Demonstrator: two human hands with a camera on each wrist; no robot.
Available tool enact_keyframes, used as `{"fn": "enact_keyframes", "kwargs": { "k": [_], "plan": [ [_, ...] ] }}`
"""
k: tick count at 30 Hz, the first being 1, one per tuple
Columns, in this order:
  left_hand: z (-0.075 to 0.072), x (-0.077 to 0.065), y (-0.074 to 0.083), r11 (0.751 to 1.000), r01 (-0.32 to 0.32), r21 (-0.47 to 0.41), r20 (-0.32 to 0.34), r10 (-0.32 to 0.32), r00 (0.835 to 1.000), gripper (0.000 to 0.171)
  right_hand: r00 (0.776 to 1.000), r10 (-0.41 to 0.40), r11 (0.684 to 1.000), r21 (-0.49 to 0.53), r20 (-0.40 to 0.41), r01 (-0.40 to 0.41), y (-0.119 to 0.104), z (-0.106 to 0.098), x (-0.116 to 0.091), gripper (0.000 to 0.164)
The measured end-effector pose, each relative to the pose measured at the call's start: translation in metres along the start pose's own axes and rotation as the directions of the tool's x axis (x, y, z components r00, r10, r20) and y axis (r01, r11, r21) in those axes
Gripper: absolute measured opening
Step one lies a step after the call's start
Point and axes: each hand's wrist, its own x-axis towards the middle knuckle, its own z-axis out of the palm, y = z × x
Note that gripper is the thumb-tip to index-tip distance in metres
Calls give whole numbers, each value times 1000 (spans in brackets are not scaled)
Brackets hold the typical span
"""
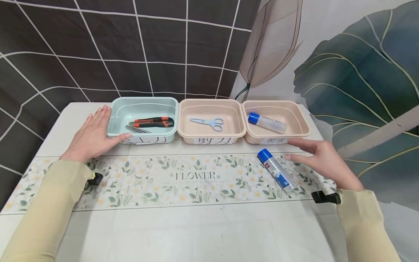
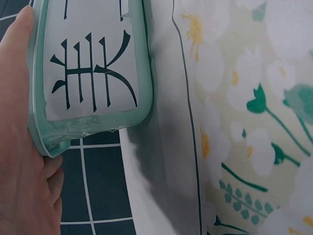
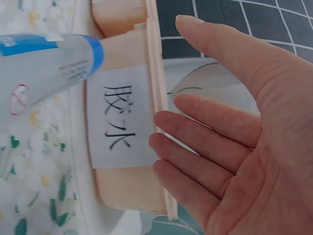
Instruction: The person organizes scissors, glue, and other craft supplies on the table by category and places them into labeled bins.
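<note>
My left hand [image 1: 93, 134] rests against the left side of a teal bin [image 1: 144, 103], fingers straight and thumb along its front rim. An orange-and-black utility knife [image 1: 154, 122] and a silver-coloured knife [image 1: 139, 129] lie in that bin. To the right, my right hand [image 1: 322, 160] is held in front of a beige bin [image 1: 299, 118], fingers extended and holding nothing; its palm shows in the right wrist view. A blue-capped glue bottle [image 1: 277, 170] lies on the table beside the right fingertips. Another glue bottle [image 1: 267, 123] lies inside the beige bin.
A middle beige bin [image 1: 211, 103] holds light-blue scissors [image 1: 209, 123]. The three bins stand in a row at the back of the table, each with a paper label [image 3: 120, 117] in front. A floral strip [image 1: 137, 185] crosses the white table [image 1: 203, 233]. Behind hangs dark gridded cloth [image 1: 163, 43].
</note>
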Motion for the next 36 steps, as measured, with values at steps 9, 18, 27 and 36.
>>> {"fn": "enact_keyframes", "kwargs": {
  "k": [9, 18, 27, 36],
  "plan": [
    [-1, 1, 0, 1000, -4, 2, 3, 4, 1000, 113, 997, -22, 999, 40, 75, 19, 6, 20, -1, 71],
    [-1, 1, 0, 1000, -1, -2, 7, 1, 1000, 113, 993, -35, 999, 43, 113, 31, 9, 33, 0, 73],
    [0, -1, 1, 1000, 0, -7, 3, 0, 1000, 113, 993, -98, 995, 37, 73, 95, 11, 51, 0, 69],
    [0, 0, 1, 1000, 2, -5, -1, -2, 1000, 114, 995, -75, 997, -13, 71, 76, 13, 58, 0, 64]
  ]
}}
